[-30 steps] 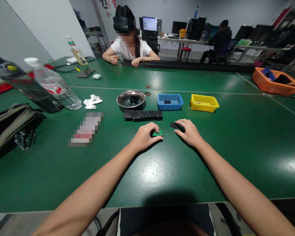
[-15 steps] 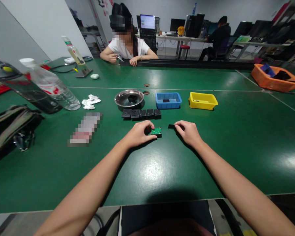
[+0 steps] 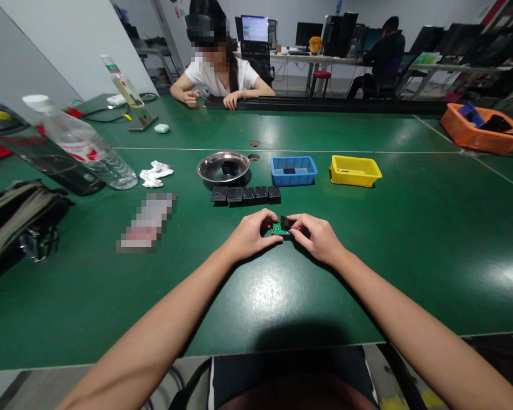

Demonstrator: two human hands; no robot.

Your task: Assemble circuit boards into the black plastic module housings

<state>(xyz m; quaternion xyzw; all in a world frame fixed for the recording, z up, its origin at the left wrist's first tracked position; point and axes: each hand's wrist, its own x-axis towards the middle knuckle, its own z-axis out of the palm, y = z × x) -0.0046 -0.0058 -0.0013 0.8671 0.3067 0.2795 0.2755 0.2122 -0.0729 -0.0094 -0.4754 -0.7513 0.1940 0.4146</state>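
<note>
Between thumb and fingers, my left hand grips a small black case with a green circuit board on its upper side. My right hand pinches a thin black piece, tilted over the right part of the board. The two hands are close together, and the right fingertips hide part of the board and case. Beyond them, several black square parts lie in a row on the green table.
Behind the row are a metal bowl with a black part, a blue bin and a yellow bin. Bottles, crumpled tissue and a bag lie left. An orange basket is far right. A person sits opposite.
My right hand has moved left, bringing the black piece from beside the board to over it. My left hand has shifted slightly right with the case.
</note>
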